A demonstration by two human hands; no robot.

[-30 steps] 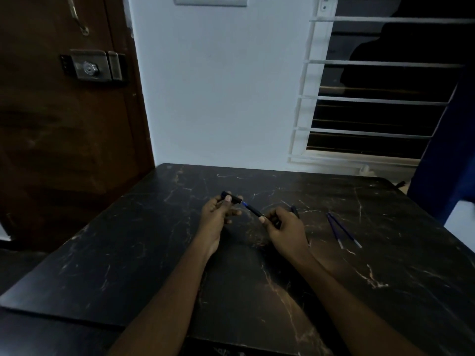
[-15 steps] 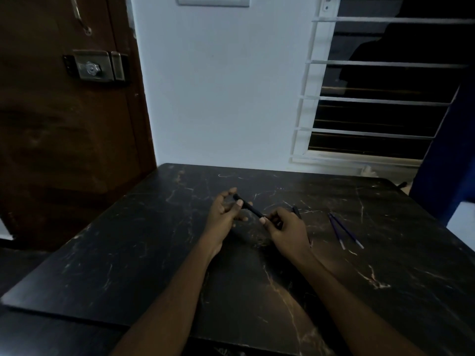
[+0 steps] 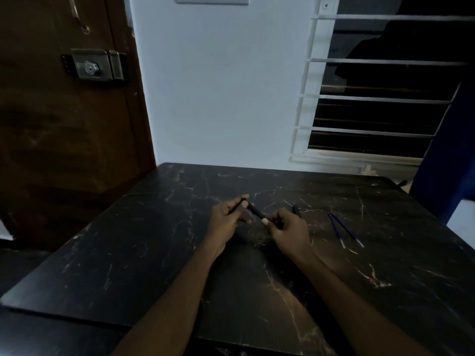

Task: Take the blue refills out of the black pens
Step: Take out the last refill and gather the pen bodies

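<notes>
A black pen (image 3: 254,211) is held between both hands above the middle of the dark marble table (image 3: 128,253). My left hand (image 3: 227,219) pinches its far end with thumb and fingers. My right hand (image 3: 289,231) grips its near end. Just beyond my right hand, another black pen (image 3: 296,209) shows partly, its lower part hidden by the hand. Two blue refills (image 3: 344,228) lie side by side on the table to the right, apart from both hands.
A brown door with a metal lock (image 3: 93,68) stands at the left. Behind the table are a white wall and a barred window (image 3: 380,98). A blue curtain (image 3: 447,163) hangs at the right edge.
A second ago blue showed between the pen's black end piece and barrel; the left hand has moved toward the right one, and the pen now looks wholly black.
</notes>
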